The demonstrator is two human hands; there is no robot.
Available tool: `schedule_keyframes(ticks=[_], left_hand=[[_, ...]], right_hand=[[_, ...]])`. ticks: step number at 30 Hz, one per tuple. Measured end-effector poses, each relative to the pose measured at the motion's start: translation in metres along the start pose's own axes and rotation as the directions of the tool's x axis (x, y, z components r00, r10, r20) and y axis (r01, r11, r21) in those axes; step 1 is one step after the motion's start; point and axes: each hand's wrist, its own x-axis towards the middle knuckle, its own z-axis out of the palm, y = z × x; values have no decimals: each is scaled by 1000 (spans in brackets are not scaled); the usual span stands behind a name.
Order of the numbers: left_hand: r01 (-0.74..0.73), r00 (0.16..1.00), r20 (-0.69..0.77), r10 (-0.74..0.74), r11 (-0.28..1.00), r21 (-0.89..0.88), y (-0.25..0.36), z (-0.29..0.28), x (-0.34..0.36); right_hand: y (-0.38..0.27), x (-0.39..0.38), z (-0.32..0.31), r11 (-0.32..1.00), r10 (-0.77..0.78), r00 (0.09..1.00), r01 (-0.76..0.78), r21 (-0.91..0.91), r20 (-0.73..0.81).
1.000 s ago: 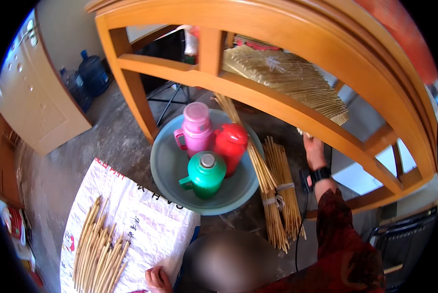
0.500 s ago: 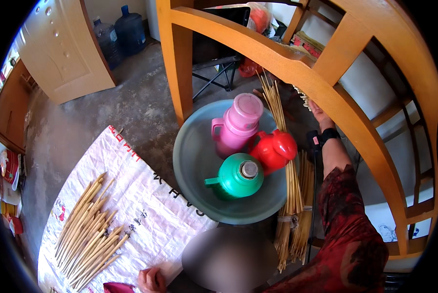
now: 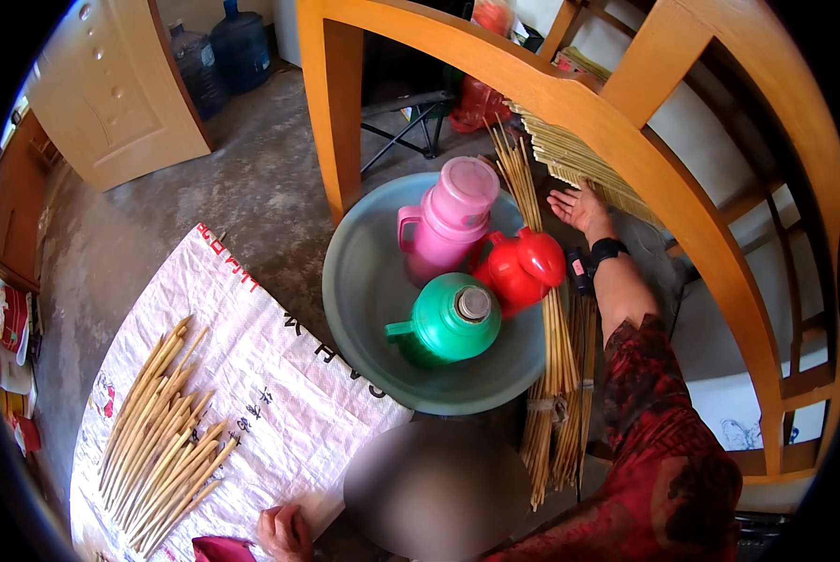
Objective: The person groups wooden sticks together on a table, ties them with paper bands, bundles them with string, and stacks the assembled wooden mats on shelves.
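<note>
My right hand (image 3: 581,208) reaches out beyond the basin, palm turned up and fingers spread, with nothing in it. Its fingertips are beside a broad row of pale thin sticks (image 3: 570,150), partly hidden behind a wooden rail; whether they touch cannot be told. At the lower edge, my left hand (image 3: 285,532) has curled fingers and sits by the white woven sack (image 3: 260,365); anything inside it is hidden. A dark red cloth piece (image 3: 223,550) lies next to it. Several tapered light-brown sticks (image 3: 162,431) are spread on the sack.
A grey-blue basin (image 3: 345,309) holds pink (image 3: 450,225), green (image 3: 448,323) and red (image 3: 518,267) vacuum flasks. Tied long stick bundles (image 3: 558,412) lean beside it. An orange-brown wooden frame (image 3: 495,47) arches over my right arm. A folding stool (image 3: 410,122) stands behind.
My right hand has come back from beyond the rail and its spread fingers now show. Much more of the pale stick row is visible. The left hand stays curled; the view has shifted slightly.
</note>
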Motion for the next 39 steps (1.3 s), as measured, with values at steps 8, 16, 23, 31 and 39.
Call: schedule_keyframes(ticks=[8, 16, 23, 31, 39], left_hand=[[-3, 1000, -16, 2, 998, -66, -1, -6, 2], [-103, 987, -137, 84, 984, -144, -10, 6, 6], [-37, 996, 62, 70, 900, -434, 1, -43, -13], [-54, 986, 122, 116, 905, -422, -35, -153, -72], [253, 964, 45, -261, 858, -447, -132, -196, -135]], right_hand=[[-8, -52, -32, 990, -61, 984, 81, -119, 168], [30, -220, -22, 868, -195, 922, 321, -380, 334], [127, -421, 98, 760, 105, 560, 487, -430, 822], [213, -550, 180, 551, 273, 5, 819, -161, 962], [285, -608, 248, 594, 527, -297, 799, -95, 796]])
